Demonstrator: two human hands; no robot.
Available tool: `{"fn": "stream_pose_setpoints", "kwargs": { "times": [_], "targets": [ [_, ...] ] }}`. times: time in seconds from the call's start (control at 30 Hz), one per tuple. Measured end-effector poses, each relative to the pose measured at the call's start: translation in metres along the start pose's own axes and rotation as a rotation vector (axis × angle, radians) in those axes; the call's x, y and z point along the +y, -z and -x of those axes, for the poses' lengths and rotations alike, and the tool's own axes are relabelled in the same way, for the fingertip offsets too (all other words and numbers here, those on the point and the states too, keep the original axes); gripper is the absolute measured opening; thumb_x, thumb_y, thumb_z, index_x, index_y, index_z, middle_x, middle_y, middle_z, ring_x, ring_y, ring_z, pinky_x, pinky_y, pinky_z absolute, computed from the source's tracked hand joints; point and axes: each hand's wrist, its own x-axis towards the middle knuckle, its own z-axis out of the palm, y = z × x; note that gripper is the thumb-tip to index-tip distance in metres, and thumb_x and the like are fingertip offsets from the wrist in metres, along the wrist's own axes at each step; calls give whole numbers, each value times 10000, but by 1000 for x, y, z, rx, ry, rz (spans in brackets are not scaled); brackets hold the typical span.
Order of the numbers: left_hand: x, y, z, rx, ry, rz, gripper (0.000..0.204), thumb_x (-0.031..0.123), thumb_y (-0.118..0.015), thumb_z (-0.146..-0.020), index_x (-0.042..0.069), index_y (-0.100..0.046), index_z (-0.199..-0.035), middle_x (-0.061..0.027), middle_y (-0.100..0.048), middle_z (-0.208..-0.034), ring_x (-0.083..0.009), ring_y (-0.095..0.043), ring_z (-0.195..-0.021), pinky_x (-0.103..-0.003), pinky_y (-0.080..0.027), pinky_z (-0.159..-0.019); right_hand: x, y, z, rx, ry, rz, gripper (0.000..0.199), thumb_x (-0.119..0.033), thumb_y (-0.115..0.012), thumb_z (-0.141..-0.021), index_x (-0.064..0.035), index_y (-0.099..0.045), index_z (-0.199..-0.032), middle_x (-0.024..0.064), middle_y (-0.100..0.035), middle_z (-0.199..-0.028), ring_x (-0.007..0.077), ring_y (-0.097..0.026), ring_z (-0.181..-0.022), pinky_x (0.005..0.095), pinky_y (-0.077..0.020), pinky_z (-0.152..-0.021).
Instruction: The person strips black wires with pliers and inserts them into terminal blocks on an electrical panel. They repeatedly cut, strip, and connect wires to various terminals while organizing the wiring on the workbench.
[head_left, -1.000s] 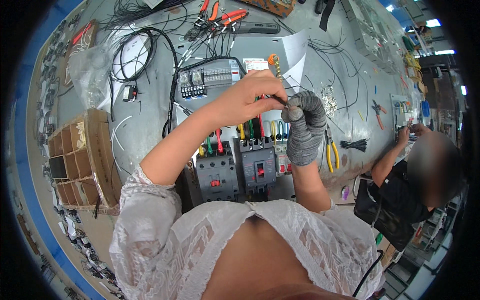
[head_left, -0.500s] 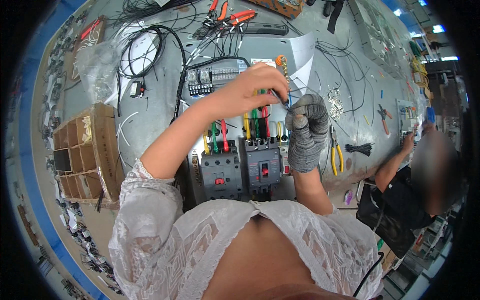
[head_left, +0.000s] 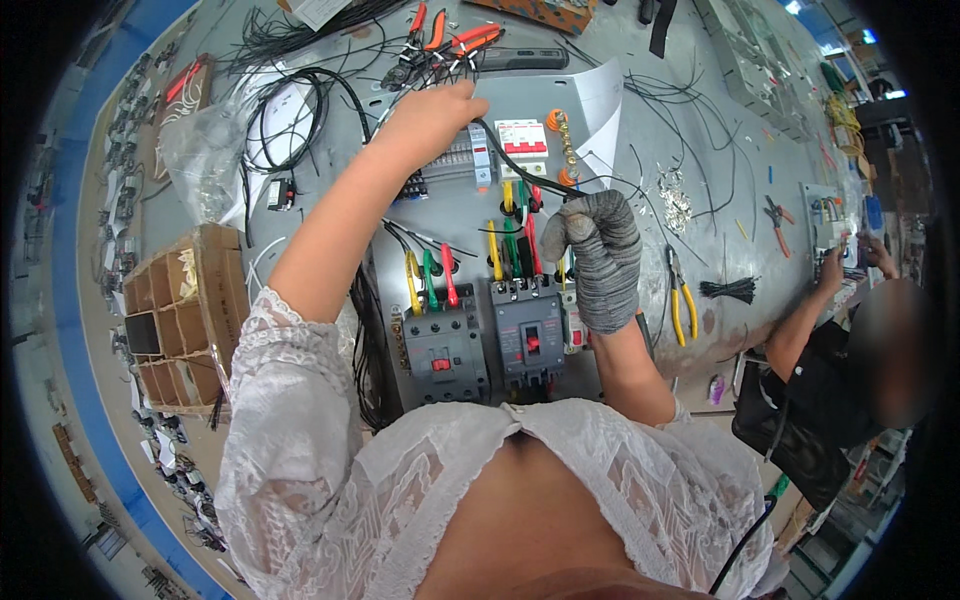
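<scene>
My left hand (head_left: 432,122) is bare and reaches over the upper part of the panel. Its fingers are curled at the upper end of a black wire bundle (head_left: 522,172), mostly hidden by the back of the hand. The bundle slants down to my right hand (head_left: 600,258), which wears a grey glove and is closed round its lower end. Below the hands are a grey contactor (head_left: 440,352) and a grey circuit breaker (head_left: 526,335), with yellow, green and red sleeved wires on top. Beyond the bundle stands a white breaker with red levers (head_left: 522,140).
Yellow-handled pliers (head_left: 682,300) and a bundle of black ties (head_left: 728,290) lie to the right. Orange-handled tools (head_left: 445,45) lie at the back. A divided cardboard box (head_left: 185,315) stands left. A co-worker (head_left: 835,350) works at the far right.
My left hand has moved up and left, away from my right hand, uncovering the white breaker. The black bundle now stretches between them. My gloved hand has shifted slightly down and left.
</scene>
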Motion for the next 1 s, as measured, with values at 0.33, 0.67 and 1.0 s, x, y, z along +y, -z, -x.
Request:
{"fn": "stream_pose_setpoints", "kwargs": {
  "times": [0.33, 0.67, 1.0],
  "targets": [
    [6, 0, 1, -8, -62, -69, 114, 43, -504, -774, 28, -540, -882, -98, -528, -960, -281, -602, -892, -395, -506, -688, 7, 0, 3, 61, -74, 28, 53, -105, -581, -899, -68, -559, -931, -24, -533, -797, 52, -460, -675, 208, -411, -591],
    [8, -2, 4, 35, -62, -63, 95, 42, -517, -759, 15, -540, -847, -108, -507, -902, -278, -592, -865, -375, -498, -716, 2, 5, 2, 24, -45, 304, 65, -114, -552, -909, -51, -560, -922, -22, -540, -791, 62, -475, -712, 213, -431, -662],
    [13, 0, 5, 27, -26, -89, 71, 49, -507, -776, 18, -533, -834, -92, -507, -925, -267, -596, -873, -377, -510, -697, 1, 5, 7, 25, -73, 274, 43, -80, -545, -907, -49, -569, -926, -26, -562, -826, 61, -490, -752, 211, -435, -709]
  ]
}}
